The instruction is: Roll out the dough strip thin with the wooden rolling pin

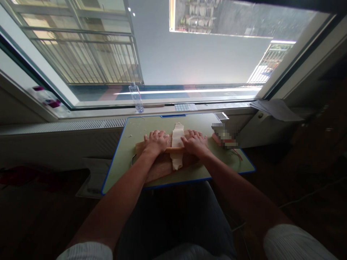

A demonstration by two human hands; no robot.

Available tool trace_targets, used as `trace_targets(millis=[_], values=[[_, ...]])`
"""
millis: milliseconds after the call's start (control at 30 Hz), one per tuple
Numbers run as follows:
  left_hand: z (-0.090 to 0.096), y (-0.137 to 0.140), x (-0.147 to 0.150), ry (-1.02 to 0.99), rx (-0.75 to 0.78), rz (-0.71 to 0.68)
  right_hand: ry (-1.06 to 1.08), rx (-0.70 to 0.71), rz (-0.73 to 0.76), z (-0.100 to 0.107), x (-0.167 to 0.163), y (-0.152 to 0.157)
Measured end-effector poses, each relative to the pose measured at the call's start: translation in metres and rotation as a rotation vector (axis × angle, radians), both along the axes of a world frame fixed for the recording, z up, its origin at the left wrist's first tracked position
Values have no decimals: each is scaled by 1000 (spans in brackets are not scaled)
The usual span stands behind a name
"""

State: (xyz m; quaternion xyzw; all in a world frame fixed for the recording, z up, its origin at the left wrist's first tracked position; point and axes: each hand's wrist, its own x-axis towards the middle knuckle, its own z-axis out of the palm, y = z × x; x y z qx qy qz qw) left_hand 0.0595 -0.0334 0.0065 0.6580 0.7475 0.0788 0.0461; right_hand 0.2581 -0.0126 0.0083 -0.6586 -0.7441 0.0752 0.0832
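Note:
A long pale strip of dough [178, 138] lies lengthwise on a wooden board [157, 169]. Across it runs a thin wooden rolling pin [176, 150], its middle resting on the dough. My left hand [156, 141] presses on the pin's left part, fingers bent over it. On the other side of the strip, my right hand [195, 143] bears down on the right part, its thumb close to the dough's edge. Both palms hide the ends of the pin. The board sits on a small green table [121, 159] with a blue rim.
At the table's right lies a blurred-out item [225, 137]. A clear bottle [136, 97] stands on the windowsill, and another bottle with a purple label [48, 98] is at far left. Papers [276, 108] lie at the right. A radiator [103, 123] runs below the window.

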Motion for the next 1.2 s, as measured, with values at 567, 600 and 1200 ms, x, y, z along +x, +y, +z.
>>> trace_targets(millis=[567, 600, 1200], values=[[6, 28, 1, 16, 8, 43, 67, 110, -6, -2, -7, 34], [7, 24, 1, 16, 8, 37, 69, 110, -6, -2, -6, 32], [-3, -47, 4, -18, 150, -67, -39, 231, 56, -8, 5, -47]])
